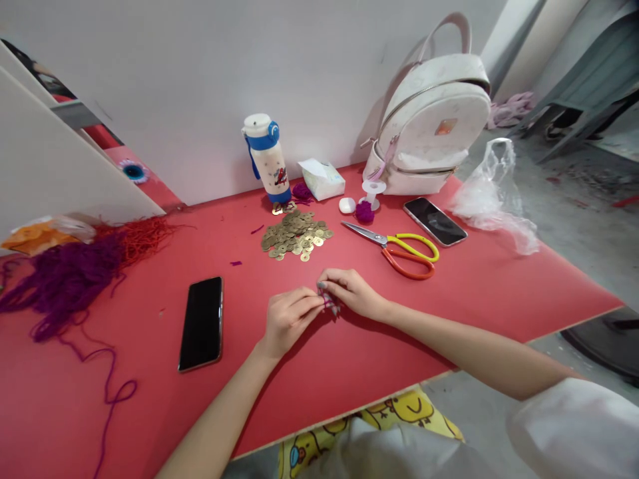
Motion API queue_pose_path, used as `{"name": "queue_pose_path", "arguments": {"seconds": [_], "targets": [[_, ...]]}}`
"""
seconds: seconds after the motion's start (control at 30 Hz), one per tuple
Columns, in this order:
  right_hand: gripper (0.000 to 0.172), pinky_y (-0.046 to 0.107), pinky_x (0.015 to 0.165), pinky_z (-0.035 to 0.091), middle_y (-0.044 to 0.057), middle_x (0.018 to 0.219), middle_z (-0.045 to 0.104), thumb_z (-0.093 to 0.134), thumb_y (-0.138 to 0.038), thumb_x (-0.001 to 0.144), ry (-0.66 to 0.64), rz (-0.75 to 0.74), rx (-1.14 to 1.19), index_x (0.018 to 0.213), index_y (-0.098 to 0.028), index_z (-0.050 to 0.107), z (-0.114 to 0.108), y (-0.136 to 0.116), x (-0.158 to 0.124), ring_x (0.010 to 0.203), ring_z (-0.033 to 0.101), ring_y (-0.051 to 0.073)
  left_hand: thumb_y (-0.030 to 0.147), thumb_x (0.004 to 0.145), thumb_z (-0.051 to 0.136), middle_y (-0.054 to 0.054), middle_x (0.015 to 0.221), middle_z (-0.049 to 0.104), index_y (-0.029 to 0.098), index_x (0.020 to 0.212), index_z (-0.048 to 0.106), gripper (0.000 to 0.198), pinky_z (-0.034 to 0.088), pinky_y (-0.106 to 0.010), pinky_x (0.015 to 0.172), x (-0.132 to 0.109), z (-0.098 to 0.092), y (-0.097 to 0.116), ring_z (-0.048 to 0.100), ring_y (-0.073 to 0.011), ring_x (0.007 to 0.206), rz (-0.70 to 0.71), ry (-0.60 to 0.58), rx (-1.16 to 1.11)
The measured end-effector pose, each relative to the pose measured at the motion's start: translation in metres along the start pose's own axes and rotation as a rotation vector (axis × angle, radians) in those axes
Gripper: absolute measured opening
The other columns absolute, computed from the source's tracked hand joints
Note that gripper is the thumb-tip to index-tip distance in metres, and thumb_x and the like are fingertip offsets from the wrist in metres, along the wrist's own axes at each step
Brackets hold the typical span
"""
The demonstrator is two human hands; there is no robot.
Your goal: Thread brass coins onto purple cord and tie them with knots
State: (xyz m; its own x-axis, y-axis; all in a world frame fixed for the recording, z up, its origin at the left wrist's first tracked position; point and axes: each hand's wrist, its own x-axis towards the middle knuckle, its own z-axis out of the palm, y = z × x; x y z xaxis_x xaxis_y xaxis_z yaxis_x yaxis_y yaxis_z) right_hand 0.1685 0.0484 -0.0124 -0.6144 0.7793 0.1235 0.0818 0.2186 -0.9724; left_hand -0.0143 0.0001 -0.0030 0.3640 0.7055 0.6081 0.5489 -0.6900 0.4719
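Observation:
My left hand (pixel 292 316) and my right hand (pixel 353 293) meet over the red table, fingers pinched close together. Between them is a short piece of purple yarn (pixel 328 302), gripped by both; its ends and anything it is wound on are too small to make out. Just beyond lies a heap of brass-coloured coins with holes (pixel 294 234). Scissors (pixel 387 241) with one yellow and one orange handle rest beyond my right hand, blades slightly apart. To the left of my left hand lies a black phone (pixel 201 324).
A tangle of purple yarn (pixel 74 279) and red yarn (pixel 142 241) covers the left side. Along the back stand a bottle (pixel 268 159), a tissue pack (pixel 324 181), a spool (pixel 372 193) and a white backpack (pixel 432 126). A second phone (pixel 435 221) and a plastic bag (pixel 492 199) lie right.

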Motion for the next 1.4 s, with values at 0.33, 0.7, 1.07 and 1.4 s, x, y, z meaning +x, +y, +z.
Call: {"name": "queue_pose_path", "arguments": {"seconds": [0.33, 0.7, 1.07, 1.4], "targets": [[0.031, 0.019, 0.047, 0.037, -0.007, 0.05, 0.044, 0.043, -0.039, 0.099, -0.13, 0.061, 0.027, 0.084, -0.017, 0.058, 0.0, -0.005, -0.001, 0.042, 0.042, 0.007, 0.017, 0.088, 0.063, -0.001, 0.07, 0.064, 0.017, 0.079, 0.07, 0.011, 0.043, -0.021, 0.055, 0.004, -0.001, 0.009, 0.056, -0.0104, 0.061, -0.31, 0.241, -0.126], [0.02, 0.022, 0.059, 0.042, -0.001, 0.07, 0.06, 0.056, -0.035, 0.093, -0.097, -0.014, -0.11, 0.084, -0.017, 0.06, 0.001, 0.003, 0.001, 0.06, 0.055, 0.011, 0.023, 0.076, 0.075, -0.002, 0.077, 0.063, 0.018, 0.068, 0.075, 0.009, 0.044, -0.022, 0.052, 0.008, 0.006, 0.006, 0.054, -0.009, 0.057, -0.617, 0.18, -0.608], [0.042, 0.027, 0.063, 0.034, -0.002, 0.065, 0.041, 0.034, -0.043, 0.102, 0.117, -0.195, -0.226, 0.069, -0.02, 0.042, -0.007, 0.002, 0.003, 0.062, 0.04, 0.013, 0.02, 0.077, 0.072, -0.005, 0.089, 0.068, 0.019, 0.07, 0.077, 0.008, 0.05, -0.023, 0.052, 0.008, 0.004, 0.007, 0.056, -0.0094, 0.057, -0.633, 0.052, -0.566], [0.037, 0.026, 0.062, 0.035, -0.002, 0.067, 0.046, 0.043, -0.036, 0.1, 0.181, -0.124, -0.281, 0.068, -0.019, 0.045, -0.01, 0.006, 0.008, 0.062, 0.043, 0.012, 0.042, 0.07, 0.08, -0.009, 0.081, 0.074, 0.018, 0.064, 0.075, 0.026, 0.044, -0.025, 0.041, 0.01, 0.004, 0.007, 0.055, -0.0109, 0.049, -0.768, 0.057, -0.851]]}}
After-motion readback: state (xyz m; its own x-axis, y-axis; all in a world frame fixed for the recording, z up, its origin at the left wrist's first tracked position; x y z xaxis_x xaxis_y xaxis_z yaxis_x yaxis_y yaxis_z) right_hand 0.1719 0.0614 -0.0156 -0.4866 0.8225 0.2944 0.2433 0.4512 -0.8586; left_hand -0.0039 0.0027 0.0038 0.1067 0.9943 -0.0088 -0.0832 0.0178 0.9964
